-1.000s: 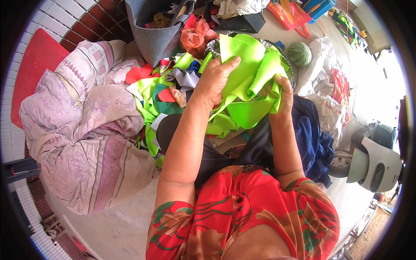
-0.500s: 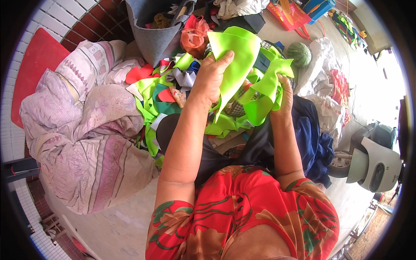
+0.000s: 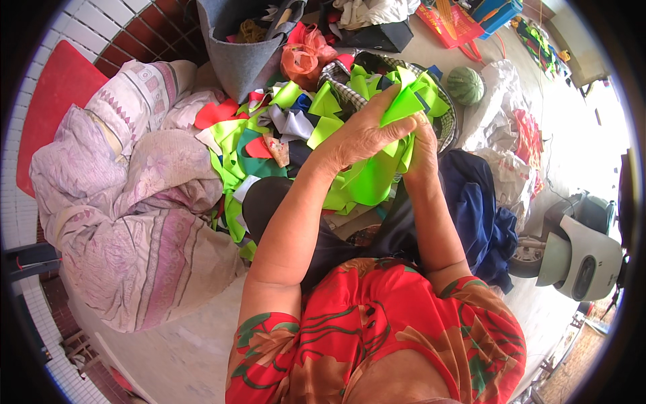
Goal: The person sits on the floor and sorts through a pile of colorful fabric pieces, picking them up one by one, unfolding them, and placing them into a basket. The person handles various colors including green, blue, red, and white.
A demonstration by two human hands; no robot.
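Observation:
Lime green fabric scraps fill the space between my hands. My left hand [image 3: 360,138] has its thumb and fingers around a folded lime green fabric scrap [image 3: 406,104]. Right beside it, my right hand [image 3: 424,148] is closed on lime green fabric too; its fingertips are partly hidden. A broad lime green piece [image 3: 373,180] hangs below my hands. Behind them sits a checked cloth container [image 3: 447,128] holding more lime green scraps. To the left lies a loose heap of scraps, with a grey piece [image 3: 293,125], a dark green piece [image 3: 254,149] and red pieces [image 3: 217,114].
A grey felt bag [image 3: 242,67] and an orange plastic bag [image 3: 306,57] stand behind the heap. A striped green melon [image 3: 465,85] lies at right, near white plastic sheeting [image 3: 494,101]. A patterned quilt [image 3: 145,195] is piled at left; a scooter [image 3: 585,256] stands far right.
My left hand has moved right, close to my right hand. The large lime green piece it held up has come down, uncovering the checked container.

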